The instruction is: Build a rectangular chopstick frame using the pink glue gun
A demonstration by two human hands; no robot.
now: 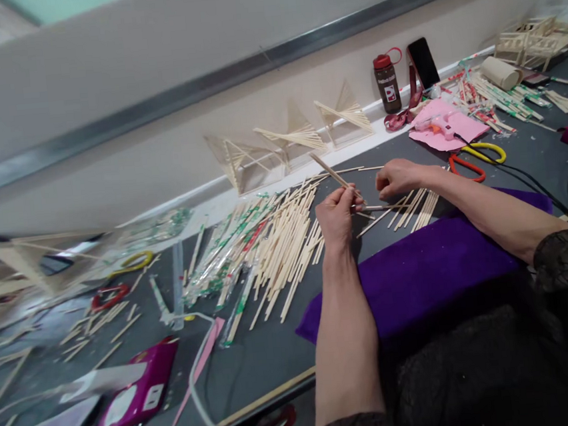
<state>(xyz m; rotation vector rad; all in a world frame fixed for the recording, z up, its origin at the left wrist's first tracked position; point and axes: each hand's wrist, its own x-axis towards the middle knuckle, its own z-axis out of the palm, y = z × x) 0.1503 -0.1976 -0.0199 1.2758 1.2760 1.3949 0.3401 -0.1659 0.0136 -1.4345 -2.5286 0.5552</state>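
My left hand (337,214) is closed around a few wooden sticks (329,170) that point up and to the left. Just to its right, my right hand (395,178) hovers over the table with curled fingers; whether anything is between them is hidden. Loose sticks (417,209) lie below my right hand. A big pile of bare sticks (287,246) spreads to the left of my left hand, beside sticks in green-printed wrappers (236,238). Stick models (291,135) stand against the wall behind.
A purple cloth (435,269) covers the near edge. Scissors (467,165), a glue gun (439,126) on pink paper, a bottle (387,86) and a phone (423,63) are at right. A magenta power bank-like box (140,387), cables and red-yellow scissors (110,297) lie left.
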